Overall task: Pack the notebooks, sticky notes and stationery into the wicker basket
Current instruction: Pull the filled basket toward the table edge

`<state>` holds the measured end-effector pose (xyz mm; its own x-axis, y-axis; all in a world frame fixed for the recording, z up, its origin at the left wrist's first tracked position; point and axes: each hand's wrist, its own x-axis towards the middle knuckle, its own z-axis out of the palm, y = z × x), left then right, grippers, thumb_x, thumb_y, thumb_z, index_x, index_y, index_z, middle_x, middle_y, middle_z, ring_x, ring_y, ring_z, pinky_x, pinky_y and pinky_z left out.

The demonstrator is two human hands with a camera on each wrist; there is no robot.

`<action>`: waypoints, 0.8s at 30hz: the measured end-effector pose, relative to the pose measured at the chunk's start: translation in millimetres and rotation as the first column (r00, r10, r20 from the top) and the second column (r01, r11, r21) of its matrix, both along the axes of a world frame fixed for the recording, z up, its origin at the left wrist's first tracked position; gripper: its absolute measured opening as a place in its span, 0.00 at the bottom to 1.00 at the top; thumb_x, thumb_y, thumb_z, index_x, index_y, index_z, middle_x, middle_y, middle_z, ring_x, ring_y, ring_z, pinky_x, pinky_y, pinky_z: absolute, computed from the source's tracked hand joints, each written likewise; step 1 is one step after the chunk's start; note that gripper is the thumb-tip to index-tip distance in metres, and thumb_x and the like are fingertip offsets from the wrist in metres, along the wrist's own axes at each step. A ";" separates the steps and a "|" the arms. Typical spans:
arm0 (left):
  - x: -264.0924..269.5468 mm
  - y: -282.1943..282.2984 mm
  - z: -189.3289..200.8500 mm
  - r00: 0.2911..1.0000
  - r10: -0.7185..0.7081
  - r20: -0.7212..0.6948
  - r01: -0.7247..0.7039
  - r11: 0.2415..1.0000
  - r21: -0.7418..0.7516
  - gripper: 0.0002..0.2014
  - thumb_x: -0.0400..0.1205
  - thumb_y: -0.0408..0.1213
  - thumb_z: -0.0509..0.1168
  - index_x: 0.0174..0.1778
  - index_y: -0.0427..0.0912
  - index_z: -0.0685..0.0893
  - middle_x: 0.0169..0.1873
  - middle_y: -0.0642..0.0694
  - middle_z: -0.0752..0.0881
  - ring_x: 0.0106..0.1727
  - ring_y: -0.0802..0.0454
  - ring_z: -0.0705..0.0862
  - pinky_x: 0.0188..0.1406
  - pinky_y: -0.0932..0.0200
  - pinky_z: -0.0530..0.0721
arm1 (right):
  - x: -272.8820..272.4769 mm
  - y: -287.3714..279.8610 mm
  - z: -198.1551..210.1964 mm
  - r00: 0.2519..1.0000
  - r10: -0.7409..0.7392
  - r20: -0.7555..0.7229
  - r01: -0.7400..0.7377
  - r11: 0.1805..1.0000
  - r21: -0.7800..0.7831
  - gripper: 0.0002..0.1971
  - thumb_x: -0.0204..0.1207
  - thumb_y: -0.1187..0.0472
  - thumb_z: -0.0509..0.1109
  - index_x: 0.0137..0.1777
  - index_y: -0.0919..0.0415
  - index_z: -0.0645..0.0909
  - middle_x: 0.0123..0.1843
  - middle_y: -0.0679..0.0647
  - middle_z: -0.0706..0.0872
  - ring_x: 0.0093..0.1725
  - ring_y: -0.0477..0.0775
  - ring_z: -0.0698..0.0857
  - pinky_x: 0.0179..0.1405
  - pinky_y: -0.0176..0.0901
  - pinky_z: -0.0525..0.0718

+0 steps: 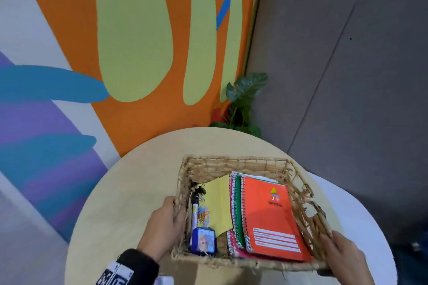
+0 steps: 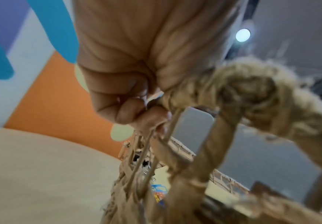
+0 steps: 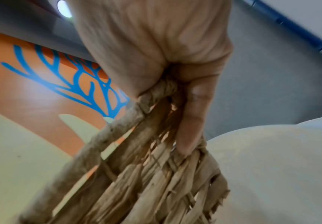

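- Head view: a wicker basket (image 1: 234,164) on a round pale table (image 1: 120,192) holds a stack of spiral notebooks (image 1: 271,220), orange cover uppermost, beside yellow sticky notes (image 1: 218,203), coloured paper clips (image 1: 203,214) and a blue sharpener (image 1: 203,242); the left hand (image 1: 162,229) and right hand (image 1: 342,257) clasp opposite sides
- Left wrist view: curled fingers (image 2: 129,112) wrap the basket's woven rim (image 2: 242,91)
- Right wrist view: the thumb (image 3: 194,115) lies down the outer weave (image 3: 156,174), the rim gripped in the palm
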<state>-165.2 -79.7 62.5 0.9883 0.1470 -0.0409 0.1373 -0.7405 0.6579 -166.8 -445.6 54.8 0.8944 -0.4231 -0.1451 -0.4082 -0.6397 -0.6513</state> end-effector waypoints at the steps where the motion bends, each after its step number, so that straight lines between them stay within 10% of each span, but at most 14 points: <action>1: 2.8 13.5 6.4 0.999 0.048 0.023 -0.048 0.999 -0.001 0.05 0.85 0.41 0.59 0.50 0.46 0.69 0.29 0.52 0.77 0.44 0.38 0.85 0.34 0.54 0.68 | 13.7 14.4 7.2 0.999 0.040 0.032 -0.041 0.999 0.011 0.11 0.78 0.62 0.67 0.38 0.70 0.80 0.36 0.70 0.83 0.41 0.69 0.80 0.38 0.50 0.74; 9: 44.6 112.2 2.9 0.924 0.373 0.084 -0.371 0.928 -0.038 0.06 0.84 0.40 0.58 0.53 0.42 0.70 0.36 0.41 0.86 0.42 0.37 0.86 0.36 0.49 0.77 | 158.4 139.4 7.5 0.940 0.285 0.186 -0.320 0.926 0.201 0.10 0.82 0.67 0.59 0.43 0.69 0.80 0.41 0.71 0.85 0.35 0.66 0.87 0.26 0.51 0.91; 13: 67.5 137.5 -22.4 0.874 0.483 0.043 -0.478 0.873 -0.092 0.06 0.84 0.36 0.58 0.49 0.39 0.67 0.37 0.36 0.85 0.42 0.32 0.87 0.31 0.50 0.71 | 232.8 199.9 -7.1 0.897 0.414 0.154 -0.432 0.895 0.111 0.10 0.83 0.67 0.58 0.48 0.65 0.81 0.43 0.67 0.88 0.39 0.64 0.87 0.38 0.57 0.91; 19: 104.3 150.4 -62.0 0.793 0.602 -0.088 -0.607 0.771 -0.193 0.08 0.85 0.36 0.56 0.51 0.35 0.65 0.44 0.29 0.87 0.46 0.31 0.87 0.36 0.50 0.75 | 312.8 268.4 -16.6 0.856 0.516 0.039 -0.516 0.857 -0.012 0.08 0.83 0.64 0.59 0.53 0.64 0.80 0.48 0.63 0.85 0.43 0.57 0.79 0.37 0.38 0.74; 24: 125.7 151.4 -77.8 0.753 0.642 -0.141 -0.655 0.712 -0.253 0.07 0.85 0.35 0.55 0.51 0.35 0.65 0.47 0.25 0.87 0.45 0.31 0.86 0.37 0.51 0.74 | 357.6 297.7 -44.5 0.852 0.523 -0.026 -0.523 0.852 -0.003 0.11 0.82 0.65 0.58 0.58 0.66 0.79 0.51 0.63 0.86 0.49 0.62 0.82 0.46 0.45 0.81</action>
<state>-39.5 71.7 -15.3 0.6508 0.7280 -0.2157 0.5472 -0.2528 0.7979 190.8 -147.9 10.3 0.9804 0.1048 -0.1671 -0.0265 -0.7695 -0.6381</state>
